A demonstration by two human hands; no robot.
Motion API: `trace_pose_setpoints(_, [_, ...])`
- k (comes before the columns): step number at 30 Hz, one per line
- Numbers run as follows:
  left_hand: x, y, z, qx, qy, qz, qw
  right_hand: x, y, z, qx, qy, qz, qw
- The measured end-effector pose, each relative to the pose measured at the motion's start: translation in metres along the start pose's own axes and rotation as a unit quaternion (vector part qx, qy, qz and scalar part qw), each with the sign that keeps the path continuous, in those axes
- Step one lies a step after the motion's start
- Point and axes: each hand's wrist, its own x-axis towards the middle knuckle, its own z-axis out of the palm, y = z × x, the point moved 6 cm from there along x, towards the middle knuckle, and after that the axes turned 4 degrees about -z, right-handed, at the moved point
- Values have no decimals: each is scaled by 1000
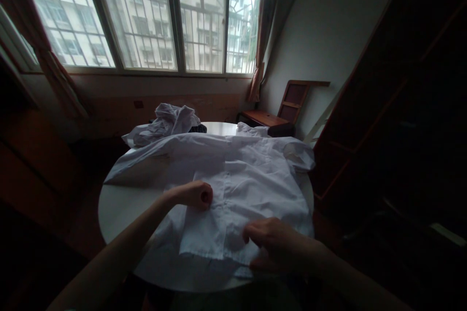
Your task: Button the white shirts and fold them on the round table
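Note:
A white button-front shirt (pixel 255 189) lies spread over a round white table, its sleeves reaching out to both sides. The button strip runs down its middle toward the near hem. My left hand (pixel 199 195) is curled closed on the cloth just left of that strip; its fingertips are partly hidden. Over the lower right front of the shirt is my right hand (pixel 272 240), slightly blurred, with bent fingers apart from the thumb and no cloth visibly pinched between them.
The round table (pixel 113 209) shows its white top at the left. A crumpled pile of pale clothes (pixel 171 121) sits at its far left, with another white garment (pixel 251 129) at the far edge. A wooden chair (pixel 270 117) stands beyond, near the barred window (pixel 200 24).

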Motion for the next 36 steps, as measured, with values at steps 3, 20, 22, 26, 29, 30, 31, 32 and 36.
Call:
trace_pose_setpoints(3, [0, 1, 0, -3, 0, 4, 1000, 2, -10, 6, -8, -3, -31, 999])
trace_pose_setpoints(20, [-4, 9, -5, -8, 10, 1, 1000, 23, -18, 27, -57, 57, 15, 997])
trace_pose_setpoints(22, [-4, 8, -3, -5, 9, -5, 1000, 28, -20, 30, -71, 67, 15, 995])
trace_pose_setpoints(26, [0, 4, -1, 16, 28, 10, 999, 36, -20, 39, -93, 72, 12, 993])
trace_pose_setpoints(29, [1, -4, -10, 51, 70, 10, 996, 36, -18, 42, -91, 63, -8, 994])
trace_pose_setpoints(30, [0, -8, -15, 59, 84, -3, 995, 35, -17, 42, -90, 61, -15, 994])
trace_pose_setpoints(31, [-3, -11, -21, 63, 96, -19, 993, 33, -16, 41, -88, 63, -20, 994])
trace_pose_setpoints(32, [-7, -13, -27, 63, 106, -35, 992, 31, -14, 40, -84, 68, -23, 994])
trace_pose_setpoints(36, [-42, 2, -40, 50, 121, -64, 989, 24, -10, 27, -49, 112, -18, 992])
